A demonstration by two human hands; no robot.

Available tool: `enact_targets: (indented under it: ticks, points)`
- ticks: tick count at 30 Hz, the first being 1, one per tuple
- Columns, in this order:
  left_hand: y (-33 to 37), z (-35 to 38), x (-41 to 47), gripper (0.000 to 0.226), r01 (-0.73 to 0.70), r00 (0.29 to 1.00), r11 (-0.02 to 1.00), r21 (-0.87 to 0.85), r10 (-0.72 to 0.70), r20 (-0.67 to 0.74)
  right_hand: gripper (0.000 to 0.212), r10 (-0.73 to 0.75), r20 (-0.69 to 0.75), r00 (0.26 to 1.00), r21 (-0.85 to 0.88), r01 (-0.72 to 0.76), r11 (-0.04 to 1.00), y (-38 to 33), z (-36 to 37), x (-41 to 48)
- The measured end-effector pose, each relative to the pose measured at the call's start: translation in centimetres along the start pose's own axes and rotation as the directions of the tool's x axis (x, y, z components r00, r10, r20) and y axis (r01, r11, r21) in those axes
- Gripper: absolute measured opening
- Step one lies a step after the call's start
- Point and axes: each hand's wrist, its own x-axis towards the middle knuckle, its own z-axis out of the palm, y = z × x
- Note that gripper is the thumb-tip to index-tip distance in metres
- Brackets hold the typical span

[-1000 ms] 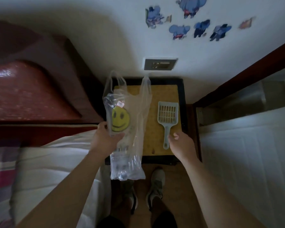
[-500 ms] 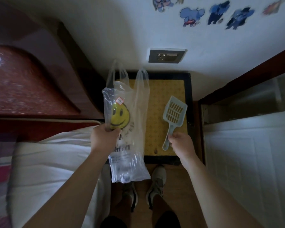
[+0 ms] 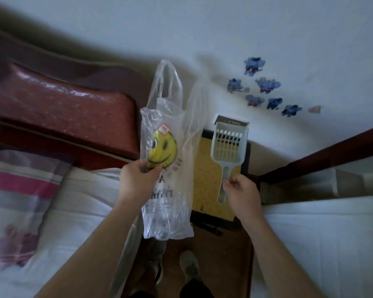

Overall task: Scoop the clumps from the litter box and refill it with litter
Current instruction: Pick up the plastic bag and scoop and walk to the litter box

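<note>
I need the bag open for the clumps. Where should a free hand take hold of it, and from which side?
Take one of the two handle loops at the top of the plastic bag, coming from the far side above the left hand. That hand pinches the bag at mid-height by the smiley print, so the loops stand free. The right hand is busy holding the scoop.

The clear plastic bag (image 3: 167, 160) covers the left part of the litter box (image 3: 205, 168), and the pale scoop (image 3: 228, 145) covers its upper right corner and most of the wall socket (image 3: 230, 121) behind it. The bag's lower lettering is too crumpled to read. Both forearms are cut off by the bottom edge. The blue wall stickers (image 3: 265, 91) at upper right are too blurred to identify.
</note>
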Motion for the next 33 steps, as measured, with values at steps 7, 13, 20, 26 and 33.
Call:
enact_targets:
  ticks: [7, 13, 20, 26, 33]
  points:
    - [0.7, -6.9, -8.2, 0.012, 0.032, 0.970, 0.988, -0.148, -0.066, -0.234, 0.014, -0.207, 0.168, 0.964, -0.085, 0.223, 0.971, -5.8, -0.8, -5.1]
    - [-2.9, -14.8, -15.5, 0.013, 0.036, 0.877, 0.955, -0.295, -0.172, -0.449, 0.011, -0.361, 0.353, 0.863, -0.098, 0.418, 0.903, -10.5, 2.8, -12.3]
    - [-11.5, -24.9, -26.5, 0.009, 0.016, 0.719, 0.894, -0.449, -0.322, -0.616, 0.012, -0.421, 0.579, 0.698, -0.077, 0.561, 0.825, -13.1, 12.3, -24.0]
    - [-21.3, -32.8, -39.3, 0.007, -0.052, 0.550, 0.841, -0.538, -0.426, -0.719, 0.011, -0.406, 0.750, 0.523, -0.037, 0.645, 0.763, -11.9, 21.3, -38.2]
    - [-31.0, -39.8, -56.2, 0.014, -0.156, 0.307, 0.794, -0.588, -0.527, -0.793, 0.015, -0.364, 0.899, 0.244, 0.084, 0.720, 0.688, -7.7, 29.7, -57.2]
